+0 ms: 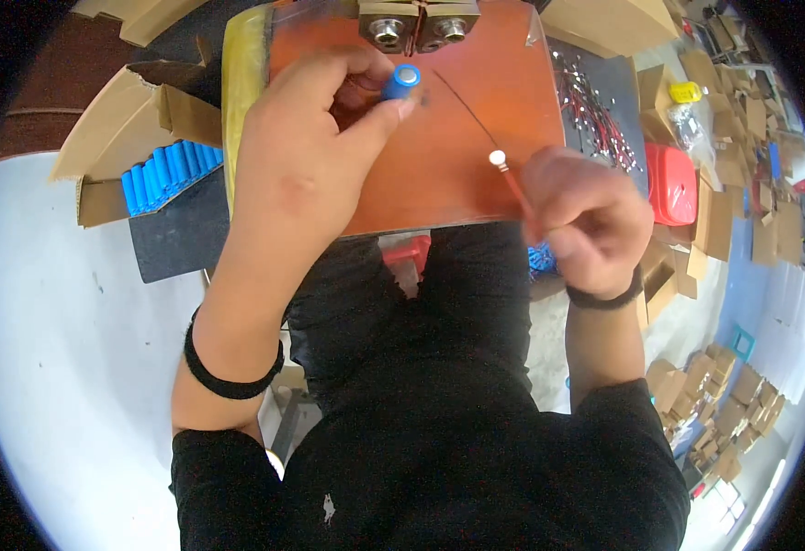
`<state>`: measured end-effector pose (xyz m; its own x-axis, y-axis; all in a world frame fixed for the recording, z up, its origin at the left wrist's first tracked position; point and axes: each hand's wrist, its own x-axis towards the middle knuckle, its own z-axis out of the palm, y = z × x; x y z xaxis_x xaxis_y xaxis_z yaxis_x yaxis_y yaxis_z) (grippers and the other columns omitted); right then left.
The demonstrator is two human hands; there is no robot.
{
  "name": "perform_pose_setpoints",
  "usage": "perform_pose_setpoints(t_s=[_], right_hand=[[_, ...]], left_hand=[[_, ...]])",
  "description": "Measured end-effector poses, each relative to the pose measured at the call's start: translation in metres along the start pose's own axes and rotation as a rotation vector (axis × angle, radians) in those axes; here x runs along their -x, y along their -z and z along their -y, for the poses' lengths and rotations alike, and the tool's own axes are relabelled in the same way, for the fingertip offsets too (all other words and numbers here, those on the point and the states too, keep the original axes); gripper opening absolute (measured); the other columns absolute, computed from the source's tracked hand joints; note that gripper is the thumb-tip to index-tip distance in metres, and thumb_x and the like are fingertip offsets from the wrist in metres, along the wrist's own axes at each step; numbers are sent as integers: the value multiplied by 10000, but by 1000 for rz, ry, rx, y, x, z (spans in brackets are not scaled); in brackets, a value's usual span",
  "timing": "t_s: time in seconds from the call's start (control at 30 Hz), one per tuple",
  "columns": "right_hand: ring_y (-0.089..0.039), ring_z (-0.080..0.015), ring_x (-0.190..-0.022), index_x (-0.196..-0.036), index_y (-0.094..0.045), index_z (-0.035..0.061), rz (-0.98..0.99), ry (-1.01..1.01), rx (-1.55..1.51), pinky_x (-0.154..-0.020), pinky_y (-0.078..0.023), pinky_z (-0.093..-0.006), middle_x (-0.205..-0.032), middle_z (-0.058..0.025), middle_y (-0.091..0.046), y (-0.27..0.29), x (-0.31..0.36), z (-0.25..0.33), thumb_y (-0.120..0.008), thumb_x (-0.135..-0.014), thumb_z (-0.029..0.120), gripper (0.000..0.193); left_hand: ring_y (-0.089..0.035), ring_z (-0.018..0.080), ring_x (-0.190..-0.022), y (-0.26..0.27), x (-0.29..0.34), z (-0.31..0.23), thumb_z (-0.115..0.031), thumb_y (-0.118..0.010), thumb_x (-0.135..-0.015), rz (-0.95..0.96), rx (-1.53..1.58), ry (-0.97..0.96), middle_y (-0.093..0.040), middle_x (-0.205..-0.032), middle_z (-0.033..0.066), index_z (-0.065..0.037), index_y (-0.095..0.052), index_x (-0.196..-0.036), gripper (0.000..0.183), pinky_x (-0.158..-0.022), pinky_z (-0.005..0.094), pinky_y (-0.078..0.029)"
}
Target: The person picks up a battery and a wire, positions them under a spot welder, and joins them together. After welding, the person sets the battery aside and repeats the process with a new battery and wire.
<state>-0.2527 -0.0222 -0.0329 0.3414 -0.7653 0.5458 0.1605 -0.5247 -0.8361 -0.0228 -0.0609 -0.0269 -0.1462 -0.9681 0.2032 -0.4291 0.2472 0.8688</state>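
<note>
The left hand (315,138) grasps the blue cell (401,83) at 12 o'clock in the view while the right hand (591,220), blurred at 2 o'clock, appears to pinch the red lead (516,190), whose thin tail (467,110) could bend if swept against the metal block (386,31).

Pale flr (62,321), brt window (726,505)

The dark bench top (177,243) carries a central orange board (457,188). Positions, referenced to the board centre: at nine o'clock, an open cardboard box (99,129) containing upright blue cylinders (171,173); at three o'clock, a loose pile of red and black wires (600,115) with pale ends.
</note>
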Motion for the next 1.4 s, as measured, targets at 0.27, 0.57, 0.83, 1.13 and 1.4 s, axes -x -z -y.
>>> perform_pose_setpoints(t_s=[0.27,0.57,0.83,1.13,1.4], right_hand=[[-567,-256,-620,-795,-583,28,304,217,716,-556,-473,-328,-692,-85,-548,1,-22,19,-647,-671,-20,147],[-539,-275,-597,-803,-578,20,440,154,797,-592,-479,-373,-666,-88,-527,5,-31,30,-666,-678,-14,157],[-539,-271,-596,-808,-580,23,427,104,719,-573,-455,-357,-682,-82,-544,6,-28,25,-661,-679,-23,159],[-535,-268,-593,-810,-578,23,413,99,688,-561,-448,-344,-680,-81,-548,7,-29,19,-644,-665,-63,181],[-535,-247,-608,-829,-566,11,414,86,697,-562,-441,-334,-701,-87,-565,12,-30,25,-640,-697,-61,168]], left_hand=[[-551,70,-768,-2,-1,1,-94,-737,-824,-3,-47,17,-636,-874,9,16,-617,-1103,323,-713,222,-447],[-574,72,-814,0,-5,3,-105,-729,-839,28,-66,19,-642,-920,9,-4,-609,-1121,323,-769,229,-459],[-588,87,-839,-5,-4,3,-132,-725,-841,-19,36,33,-655,-944,22,-18,-610,-1123,326,-796,246,-463],[-574,110,-785,0,-6,-3,-205,-738,-828,-8,-155,32,-658,-897,44,-12,-622,-1079,338,-759,258,-460],[-556,81,-777,0,-4,-8,-188,-725,-840,-16,-196,67,-658,-901,36,-7,-614,-1097,333,-719,232,-441]])
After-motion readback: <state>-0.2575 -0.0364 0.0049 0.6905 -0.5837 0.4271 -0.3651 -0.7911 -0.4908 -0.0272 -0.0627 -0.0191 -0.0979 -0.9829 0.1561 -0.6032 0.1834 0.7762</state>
